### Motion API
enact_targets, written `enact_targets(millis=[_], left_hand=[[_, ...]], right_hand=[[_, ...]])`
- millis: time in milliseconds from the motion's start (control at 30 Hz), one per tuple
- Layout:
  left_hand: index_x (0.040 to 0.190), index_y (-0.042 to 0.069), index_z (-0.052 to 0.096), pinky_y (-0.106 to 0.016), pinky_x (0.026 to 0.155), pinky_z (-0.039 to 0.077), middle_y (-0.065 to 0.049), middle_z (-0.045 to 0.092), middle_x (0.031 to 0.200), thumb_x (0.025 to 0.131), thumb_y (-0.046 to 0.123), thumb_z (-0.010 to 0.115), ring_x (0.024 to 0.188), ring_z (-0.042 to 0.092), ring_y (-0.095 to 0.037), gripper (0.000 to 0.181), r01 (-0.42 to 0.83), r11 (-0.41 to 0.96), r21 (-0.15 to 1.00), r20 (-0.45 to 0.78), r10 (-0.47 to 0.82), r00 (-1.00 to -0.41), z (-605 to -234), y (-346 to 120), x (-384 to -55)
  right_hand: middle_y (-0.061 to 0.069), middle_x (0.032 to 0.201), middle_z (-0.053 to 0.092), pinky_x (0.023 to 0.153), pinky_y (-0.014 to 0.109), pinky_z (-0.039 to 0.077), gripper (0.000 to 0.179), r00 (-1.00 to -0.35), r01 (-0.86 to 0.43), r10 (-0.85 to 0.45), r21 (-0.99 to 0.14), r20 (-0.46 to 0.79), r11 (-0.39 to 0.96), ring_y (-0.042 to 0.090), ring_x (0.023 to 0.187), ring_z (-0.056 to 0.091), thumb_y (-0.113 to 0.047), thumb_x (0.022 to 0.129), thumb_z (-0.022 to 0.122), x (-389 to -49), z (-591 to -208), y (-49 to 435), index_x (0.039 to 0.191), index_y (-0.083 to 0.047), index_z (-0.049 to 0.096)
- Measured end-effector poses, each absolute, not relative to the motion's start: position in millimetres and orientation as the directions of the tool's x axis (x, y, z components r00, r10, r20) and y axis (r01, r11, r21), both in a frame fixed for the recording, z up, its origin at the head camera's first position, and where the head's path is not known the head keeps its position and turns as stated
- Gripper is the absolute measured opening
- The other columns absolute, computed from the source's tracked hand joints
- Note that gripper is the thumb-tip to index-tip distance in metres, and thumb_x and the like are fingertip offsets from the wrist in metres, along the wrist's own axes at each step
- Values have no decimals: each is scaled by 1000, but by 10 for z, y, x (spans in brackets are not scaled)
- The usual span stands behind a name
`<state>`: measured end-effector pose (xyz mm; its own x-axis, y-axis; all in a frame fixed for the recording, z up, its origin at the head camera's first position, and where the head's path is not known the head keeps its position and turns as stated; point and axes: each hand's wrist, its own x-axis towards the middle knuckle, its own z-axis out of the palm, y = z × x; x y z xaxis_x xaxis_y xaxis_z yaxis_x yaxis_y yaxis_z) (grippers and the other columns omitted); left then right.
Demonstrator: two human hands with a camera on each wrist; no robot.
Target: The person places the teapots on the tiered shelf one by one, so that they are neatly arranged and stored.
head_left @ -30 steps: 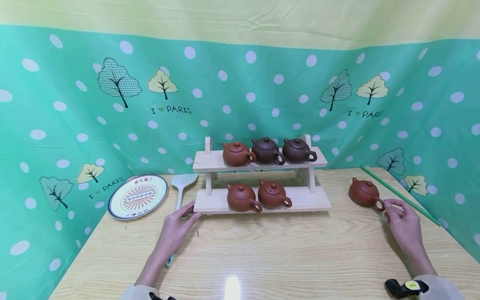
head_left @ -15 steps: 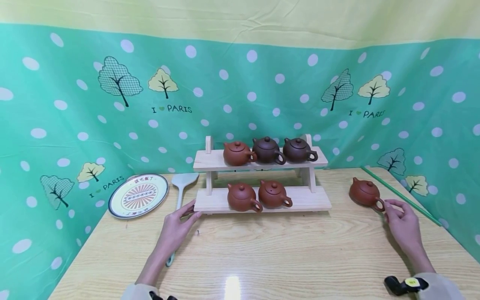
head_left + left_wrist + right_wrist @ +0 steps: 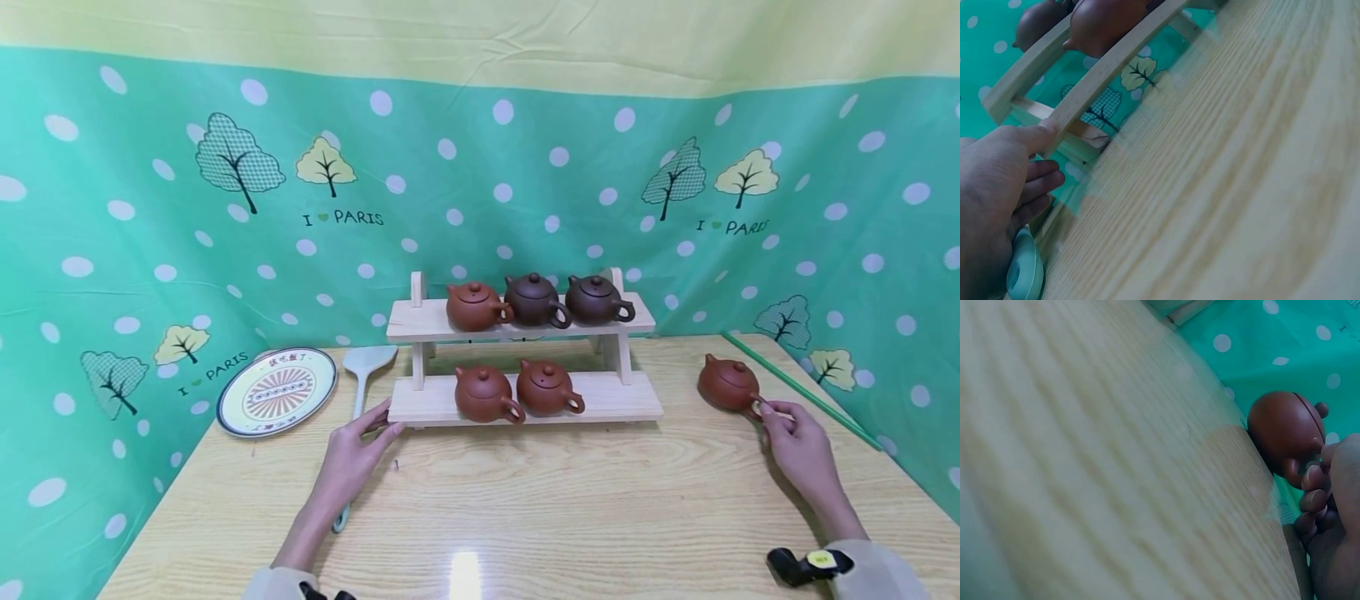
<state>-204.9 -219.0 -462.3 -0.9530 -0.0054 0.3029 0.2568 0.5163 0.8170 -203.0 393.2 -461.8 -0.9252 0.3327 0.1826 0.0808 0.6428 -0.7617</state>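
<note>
In the head view a two-tier wooden display rack (image 3: pixel 600 398) stands mid-table. My left hand (image 3: pixel 356 450) holds the left end of its lower shelf; the left wrist view shows the thumb on the shelf's end. Two reddish-brown teapots (image 3: pixel 483 395) sit on this shelf. Above them are a reddish-brown teapot (image 3: pixel 472 307) and two dark brown teapots (image 3: pixel 532 302). At the far right, my right hand (image 3: pixel 801 446) pinches the handle of another reddish-brown teapot (image 3: pixel 727 384), which rests upright on the table. In the right wrist view, fingers partly cover that handle.
A white plate with a blue rim (image 3: pixel 277 393) lies at the back left. Beside it lies a pale spatula (image 3: pixel 360 387), partly behind my left hand and forearm. A green stick (image 3: pixel 802 390) runs along the table's right edge. A green patterned cloth (image 3: pixel 480 167) hangs behind.
My right hand has shifted slightly left, its fingers now further over the teapot's handle. The left hand, the rack and the teapots stay in place.
</note>
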Motion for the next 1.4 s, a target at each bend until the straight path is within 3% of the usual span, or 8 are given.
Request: enact_targets(millis=[400, 1133, 1400], left_hand=[[141, 0, 60, -42, 102, 53, -17, 72, 122, 96, 23, 77, 116, 68, -32, 54, 258, 531, 807, 310, -9, -951, -4623, -2184, -2051], [142, 0, 60, -37, 96, 56, -20, 70, 125, 96, 23, 77, 118, 66, -35, 54, 233, 520, 822, 285, -20, -958, -4622, -2173, -2051], [142, 0, 60, -36, 96, 56, -20, 71, 123, 96, 23, 77, 118, 67, -34, 54, 232, 515, 825, 285, -25, -958, -4623, -2166, -2053]], right_hand=[[8, 77, 58, 48, 28, 37, 54, -937, 60, 293, -739, 189, 671, 15, 60, 46, -36, 114, 38, -2073, -4635, 3961, 133, 14, 50], [11, 82, 56, 53, 29, 32, 44, -922, 4, 270, -687, 279, 726, 14, 64, 41, -25, 114, 41, -2043, -4645, 3957, 125, 14, 57], [19, 93, 62, 56, 29, 31, 44, -910, 4, 284, -679, 302, 734, 15, 68, 41, -26, 114, 40, -2027, -4655, 3947, 124, 12, 58]])
